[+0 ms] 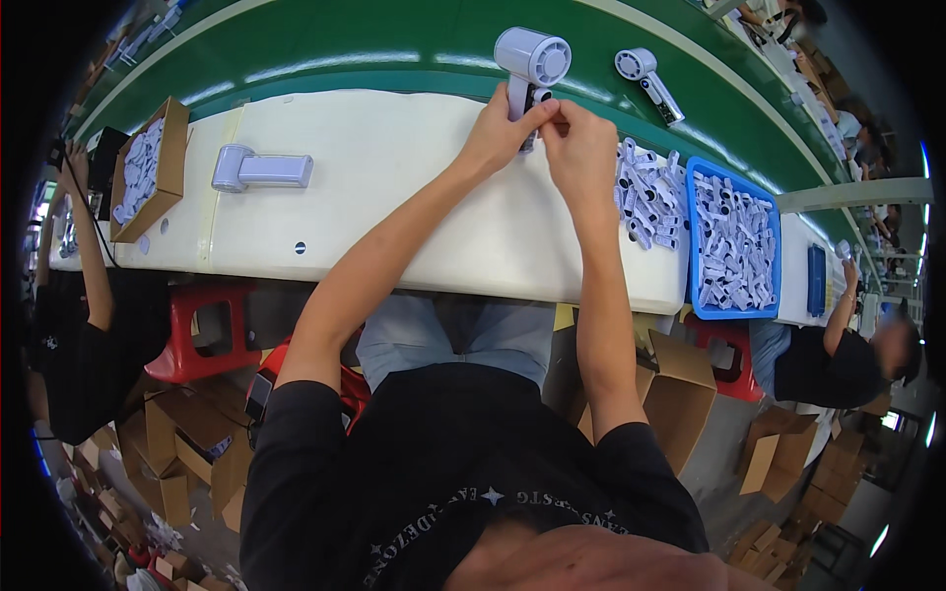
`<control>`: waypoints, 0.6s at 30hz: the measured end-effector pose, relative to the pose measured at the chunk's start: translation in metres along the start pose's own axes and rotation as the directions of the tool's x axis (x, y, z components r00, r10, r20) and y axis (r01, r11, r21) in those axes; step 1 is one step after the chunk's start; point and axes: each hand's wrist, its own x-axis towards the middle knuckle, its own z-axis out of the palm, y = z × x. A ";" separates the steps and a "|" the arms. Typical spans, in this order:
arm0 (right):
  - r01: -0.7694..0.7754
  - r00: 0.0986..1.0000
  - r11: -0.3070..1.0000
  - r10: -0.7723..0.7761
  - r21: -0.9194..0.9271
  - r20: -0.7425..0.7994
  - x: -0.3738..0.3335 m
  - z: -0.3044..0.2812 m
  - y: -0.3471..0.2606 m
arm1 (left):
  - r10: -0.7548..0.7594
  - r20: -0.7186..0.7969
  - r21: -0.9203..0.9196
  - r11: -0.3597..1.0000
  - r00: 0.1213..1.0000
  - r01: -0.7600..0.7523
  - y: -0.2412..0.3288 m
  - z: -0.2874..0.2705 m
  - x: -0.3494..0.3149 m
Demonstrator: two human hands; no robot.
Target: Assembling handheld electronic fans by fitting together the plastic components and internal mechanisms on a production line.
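Note:
A white hair-dryer-shaped device (532,61) lies at the far edge of the cream worktable (394,207), its round head over the green conveyor belt (374,49). My left hand (498,133) grips its handle from the left. My right hand (579,148) meets it from the right, fingertips pinched at the handle on something too small to make out. A loose heap of small white parts (645,192) lies just right of my right hand.
A blue tray (734,241) full of the same white parts sits at the right. Another white device (261,169) lies on the table at left, a third (648,81) on the belt. A cardboard box (148,167) of parts stands far left. Other people work on both sides.

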 end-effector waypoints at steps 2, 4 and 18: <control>-0.006 1.000 1.000 0.006 -0.018 0.003 -0.003 0.005 0.001 | -0.006 -0.025 -0.042 0.999 1.000 0.005 0.002 0.002 -0.001; -0.022 0.999 1.000 0.022 0.006 -0.022 -0.006 0.011 -0.001 | -0.020 -0.083 -0.123 0.992 0.996 0.010 0.003 0.002 -0.003; -0.023 1.000 0.997 0.022 -0.076 -0.010 -0.011 0.008 -0.018 | 0.011 -0.035 -0.192 0.981 0.999 -0.017 0.010 -0.006 -0.003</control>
